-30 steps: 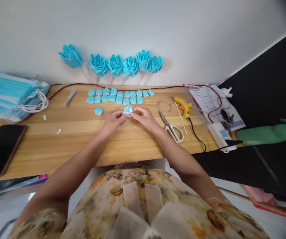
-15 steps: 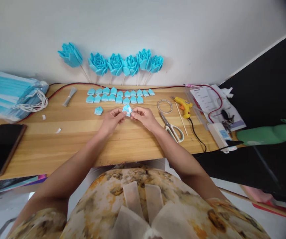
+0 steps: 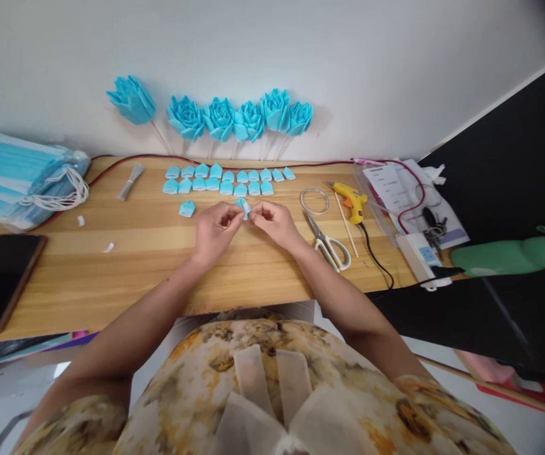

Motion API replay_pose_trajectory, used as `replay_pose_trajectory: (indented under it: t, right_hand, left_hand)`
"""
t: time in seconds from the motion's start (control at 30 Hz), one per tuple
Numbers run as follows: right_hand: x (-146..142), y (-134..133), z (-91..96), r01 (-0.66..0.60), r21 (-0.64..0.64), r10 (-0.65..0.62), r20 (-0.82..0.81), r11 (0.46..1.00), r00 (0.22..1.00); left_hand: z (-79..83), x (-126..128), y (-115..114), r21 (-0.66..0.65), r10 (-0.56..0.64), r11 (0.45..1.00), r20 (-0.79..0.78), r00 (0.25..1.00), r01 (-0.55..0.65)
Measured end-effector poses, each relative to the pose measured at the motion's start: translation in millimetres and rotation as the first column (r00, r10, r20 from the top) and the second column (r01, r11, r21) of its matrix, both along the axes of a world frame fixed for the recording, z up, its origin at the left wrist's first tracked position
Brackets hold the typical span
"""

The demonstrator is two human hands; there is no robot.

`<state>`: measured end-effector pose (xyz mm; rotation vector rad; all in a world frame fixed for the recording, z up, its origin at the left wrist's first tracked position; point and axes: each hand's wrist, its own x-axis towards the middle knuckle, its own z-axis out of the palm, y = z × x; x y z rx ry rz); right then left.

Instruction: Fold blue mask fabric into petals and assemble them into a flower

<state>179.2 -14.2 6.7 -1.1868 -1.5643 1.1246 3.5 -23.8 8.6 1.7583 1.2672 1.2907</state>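
Observation:
Between my two hands is a small folded blue petal (image 3: 242,204) with a white patch on it. My left hand (image 3: 216,229) pinches its left side with thumb and forefinger. On the other side, my right hand (image 3: 275,221) pinches its right edge. A single folded blue petal (image 3: 187,208) lies on the table just left of my left hand. Beyond my hands, several more folded petals (image 3: 212,184) lie in two rows. Blue flowers (image 3: 220,119) on thin sticks lean against the wall.
Scissors (image 3: 328,243), a wire ring (image 3: 315,201), a wooden stick (image 3: 346,224) and a yellow glue gun (image 3: 353,201) lie to the right. A power strip (image 3: 421,260) and green bottle (image 3: 509,258) are farther right. Blue masks (image 3: 11,167) and a phone (image 3: 4,284) lie left.
My left hand has turned, its back now more raised and its fingers curled at the petal. The petal has tilted slightly between my hands. My right hand stays nearly in place.

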Motion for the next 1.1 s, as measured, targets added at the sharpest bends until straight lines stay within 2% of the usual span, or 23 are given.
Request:
replay_pose_trajectory:
  t: [0.13,0.43,0.8,1.1]
  right_hand:
    - [-1.0,-2.2,0.3,-0.011,0.084,0.004,0.081,0.996,0.997]
    - [-2.8,-3.7,-4.1,-0.028,0.273,-0.051,0.277,0.962,0.959]
    - [-3.4,-3.5,-4.6,-0.042,0.301,-0.057,0.314,0.953,0.948]
    - [-2.3,-3.7,-4.1,-0.036,0.303,-0.049,0.266,0.952,0.963]
  left_hand:
    - [-3.2,-1.7,1.7,0.086,-0.026,0.995,-0.158,0.987,0.04]
    - [-9.7,-4.0,4.7,0.249,0.008,0.967,-0.261,0.965,0.059]
    - [-10.2,-3.9,5.6,0.247,-0.007,0.965,-0.301,0.954,0.085]
    - [-6.4,-4.1,6.3,0.182,-0.051,0.979,-0.224,0.973,0.094]
